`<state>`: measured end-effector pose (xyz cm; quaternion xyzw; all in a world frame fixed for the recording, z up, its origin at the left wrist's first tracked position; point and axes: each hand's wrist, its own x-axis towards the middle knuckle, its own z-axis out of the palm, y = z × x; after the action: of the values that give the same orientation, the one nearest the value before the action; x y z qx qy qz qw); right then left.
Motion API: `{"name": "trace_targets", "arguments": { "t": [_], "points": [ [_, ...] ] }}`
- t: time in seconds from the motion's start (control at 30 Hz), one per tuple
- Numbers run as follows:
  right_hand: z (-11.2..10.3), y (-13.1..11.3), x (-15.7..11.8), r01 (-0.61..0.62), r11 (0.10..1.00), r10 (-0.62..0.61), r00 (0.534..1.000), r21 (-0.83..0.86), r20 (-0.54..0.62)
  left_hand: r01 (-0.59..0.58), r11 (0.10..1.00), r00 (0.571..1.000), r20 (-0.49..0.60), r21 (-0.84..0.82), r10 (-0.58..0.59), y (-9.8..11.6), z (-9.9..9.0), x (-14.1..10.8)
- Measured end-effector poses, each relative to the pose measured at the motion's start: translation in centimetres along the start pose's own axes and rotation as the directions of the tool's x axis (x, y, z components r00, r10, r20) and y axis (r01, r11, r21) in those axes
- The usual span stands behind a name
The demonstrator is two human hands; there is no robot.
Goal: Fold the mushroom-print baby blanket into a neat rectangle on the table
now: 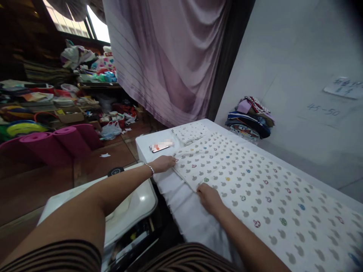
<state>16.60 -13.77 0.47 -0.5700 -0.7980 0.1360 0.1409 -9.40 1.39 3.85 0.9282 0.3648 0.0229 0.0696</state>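
Observation:
A white cloth (249,173) printed with grey shapes and small coloured figures lies spread over a white-covered table (184,211). My left hand (164,163), with a bracelet at its wrist, pinches the cloth's near left corner. Farther along the same edge, my right hand (209,197) is closed on the hem. Past the left hand rests a phone (161,146), its screen partly blurred out. A folded patterned cloth (189,133) lies at the table's far end, beside the spread cloth.
Folded clothes (249,119) are stacked by the wall on the far right side. A purple curtain (170,56) hangs behind the table. To the left stand a cream machine-like surface (136,200) and rolled pink mats (56,145), with clutter on shelves behind.

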Motion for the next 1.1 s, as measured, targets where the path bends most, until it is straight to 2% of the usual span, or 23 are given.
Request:
{"name": "trace_targets", "arguments": {
  "t": [0.07,0.17,0.37,0.47,0.53,0.63,0.7,0.77,0.83,0.9,0.97,1.03,1.1],
  "points": [
    [-0.2,0.0,0.0,0.003,0.997,-0.003,1.0,0.076,-0.001,-0.017,0.999,1.0,0.009,0.047,0.016,-0.2,0.3,0.0],
    [-0.5,-0.1,0.0,-0.003,0.988,0.003,1.0,0.151,-0.001,-0.003,0.999,1.0,-0.005,0.034,0.003,-0.8,0.6,-0.2],
    [-0.4,-0.4,0.2,-0.033,0.988,0.027,0.999,0.151,0.045,-0.054,0.996,0.997,-0.054,0.066,0.058,-1.4,0.7,-1.4],
    [-0.6,-0.2,0.0,0.025,0.979,-0.032,0.999,0.202,0.031,-0.059,0.996,0.995,-0.073,0.065,0.063,-1.0,0.0,-1.6],
    [-1.0,0.4,-0.2,0.076,0.962,-0.069,0.997,0.264,-0.035,-0.024,0.997,0.996,-0.083,0.067,0.03,-0.2,-0.6,-1.1],
    [-2.0,2.0,-0.5,0.093,0.951,-0.032,0.978,0.296,-0.206,0.047,0.995,0.986,-0.163,0.087,-0.032,1.4,-1.4,1.4],
    [-2.8,3.6,-0.8,0.057,0.969,0.018,0.954,0.241,-0.299,0.047,0.996,0.972,-0.234,0.069,-0.03,2.7,-1.8,4.0],
    [-3.4,5.4,-1.6,-0.029,0.988,0.08,0.936,0.152,-0.342,0.041,0.999,0.963,-0.269,0.018,-0.035,3.7,-2.2,7.1],
    [-3.8,7.1,-3.2,-0.146,0.987,0.158,0.925,0.059,-0.347,0.133,0.991,0.953,-0.271,-0.028,-0.136,4.1,-2.4,10.1],
    [-3.7,8.6,-5.3,-0.232,0.973,0.216,0.917,-0.01,-0.337,0.307,0.95,0.911,-0.273,-0.046,-0.308,3.7,-2.5,12.5],
    [-3.1,9.8,-7.5,-0.274,0.96,0.242,0.911,-0.052,-0.333,0.459,0.887,0.846,-0.276,-0.055,-0.455,2.8,-2.4,14.3],
    [-2.0,10.6,-9.5,-0.311,0.948,0.274,0.905,-0.068,-0.327,0.543,0.837,0.798,-0.272,-0.061,-0.537,1.8,-2.1,15.3],
    [-0.9,11.1,-10.9,-0.346,0.936,0.311,0.898,-0.064,-0.31,0.584,0.81,0.768,-0.286,-0.055,-0.573,1.1,-1.8,15.8]
  ]
}}
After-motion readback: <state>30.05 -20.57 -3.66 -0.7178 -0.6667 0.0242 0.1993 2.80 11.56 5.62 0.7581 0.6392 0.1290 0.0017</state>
